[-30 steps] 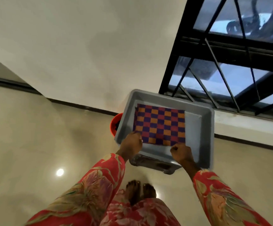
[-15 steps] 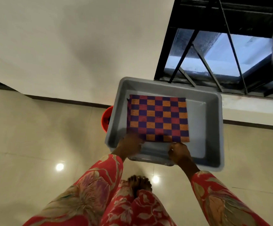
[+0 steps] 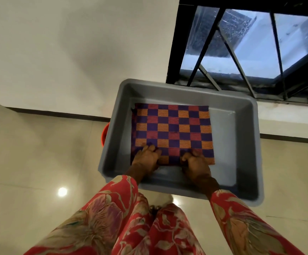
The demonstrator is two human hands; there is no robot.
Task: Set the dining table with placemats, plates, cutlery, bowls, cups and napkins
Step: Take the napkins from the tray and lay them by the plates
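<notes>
A checked placemat (image 3: pixel 173 129) in purple, orange and red lies flat in a grey plastic tub (image 3: pixel 241 137). My left hand (image 3: pixel 146 160) grips the mat's near-left edge, fingers curled over the cloth. My right hand (image 3: pixel 195 163) grips the near edge further right, its knuckles bent over the mat. Both hands are inside the tub, close to its near wall. Whether more mats lie under the top one cannot be seen.
The tub stands by a cream wall (image 3: pixel 66 52), below a black barred window (image 3: pixel 250 48). A red object (image 3: pixel 106 132) peeks out behind the tub's left side. Glossy tiled floor (image 3: pixel 29 162) spreads to the left; my floral red sleeves fill the bottom.
The view has dropped and closed in on the tub. Both hands have gone from the tub's near rim onto the placemat's near edge and now curl over it.
</notes>
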